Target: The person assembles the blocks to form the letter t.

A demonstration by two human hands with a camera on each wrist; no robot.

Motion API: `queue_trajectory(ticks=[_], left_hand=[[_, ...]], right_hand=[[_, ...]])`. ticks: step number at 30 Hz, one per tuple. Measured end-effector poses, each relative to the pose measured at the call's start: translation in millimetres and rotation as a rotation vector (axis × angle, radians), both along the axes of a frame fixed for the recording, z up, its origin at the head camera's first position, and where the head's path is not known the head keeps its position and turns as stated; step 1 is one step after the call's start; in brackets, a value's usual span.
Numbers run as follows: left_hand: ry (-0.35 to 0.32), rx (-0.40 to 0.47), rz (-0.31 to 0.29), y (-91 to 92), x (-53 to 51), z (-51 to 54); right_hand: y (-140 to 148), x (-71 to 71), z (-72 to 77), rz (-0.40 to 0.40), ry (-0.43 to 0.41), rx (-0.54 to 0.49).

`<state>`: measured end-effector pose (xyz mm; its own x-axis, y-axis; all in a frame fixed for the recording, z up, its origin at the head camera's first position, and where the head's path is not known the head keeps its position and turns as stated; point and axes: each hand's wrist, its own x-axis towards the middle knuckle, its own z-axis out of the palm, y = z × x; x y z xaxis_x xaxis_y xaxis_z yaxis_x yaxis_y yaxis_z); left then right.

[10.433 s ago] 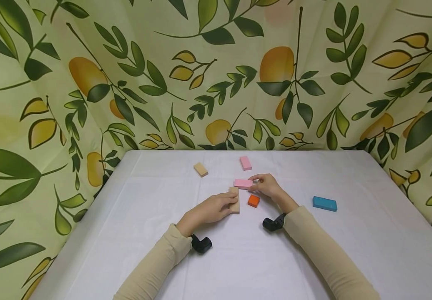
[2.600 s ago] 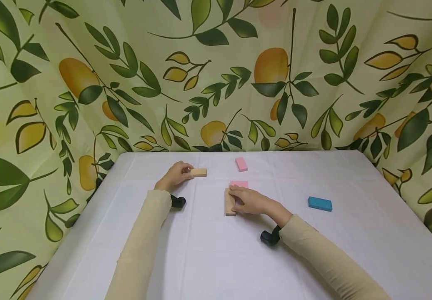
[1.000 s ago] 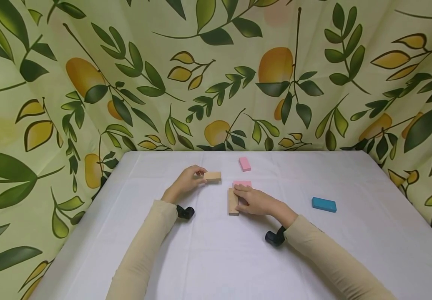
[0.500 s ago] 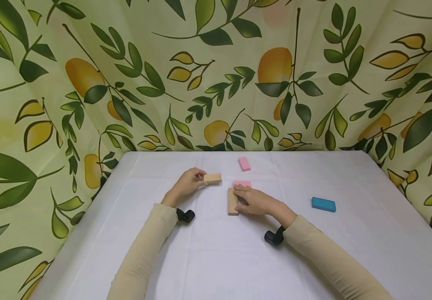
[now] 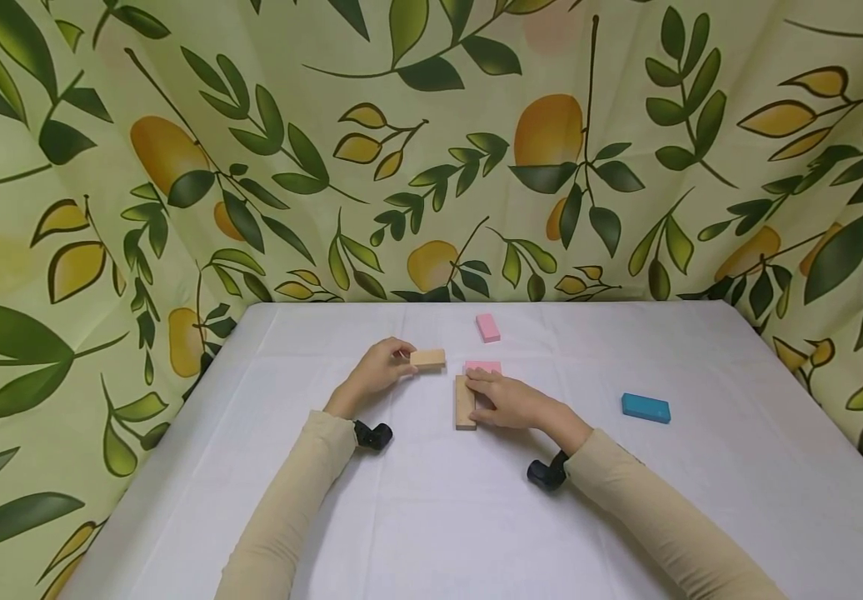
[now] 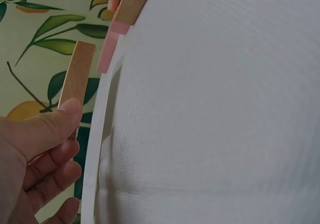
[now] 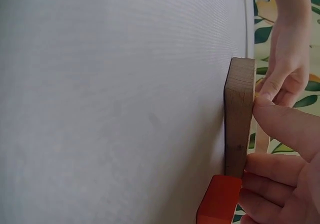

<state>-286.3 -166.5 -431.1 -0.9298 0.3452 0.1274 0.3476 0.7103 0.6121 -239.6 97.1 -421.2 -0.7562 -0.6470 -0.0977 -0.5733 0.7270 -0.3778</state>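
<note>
My left hand (image 5: 379, 367) pinches one end of a small wooden block (image 5: 427, 359). In the left wrist view, that block (image 6: 77, 74) is raised off the table between thumb and fingers. My right hand (image 5: 512, 402) holds a longer wooden block (image 5: 465, 404) lying on the cloth, its thumb and fingers along the block's upper edge. A pink block (image 5: 483, 367) lies crosswise at the far end of the long block, partly behind my right fingers. An orange block (image 7: 220, 201) stands against the long block's side; the right hand hides it in the head view.
Another pink block (image 5: 487, 327) lies farther back, and a blue block (image 5: 646, 407) lies to the right. White cloth (image 5: 431, 517) covers the table. A leaf-and-fruit patterned curtain (image 5: 431, 150) hangs behind and along the sides.
The left hand left the long block, took the small wooden block from the back left, and carried it rightward and nearer. The right hand moved from the pink block to the long block.
</note>
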Motion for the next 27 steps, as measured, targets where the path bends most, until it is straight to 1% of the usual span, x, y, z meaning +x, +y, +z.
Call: queue_trajectory(ticks=[7,18,22,27], left_hand=[[0.016,-0.005,-0.004,3.4,0.7,-5.1],[-0.001,-0.017,0.018,8.1,4.5,-5.7],[-0.01,-0.024,0.011,9.6,4.6,-5.7],[-0.036,-0.008,0.007,12.7,4.2,-5.6]], right_hand=[[-1.0,-0.8,0.9,-0.004,-0.002,0.008],[-1.9,-0.2,1.3,-0.012,-0.018,0.008],[-2.0,0.0,1.8,-0.016,-0.02,0.007],[-2.2,0.1,2.1,-0.023,-0.025,0.007]])
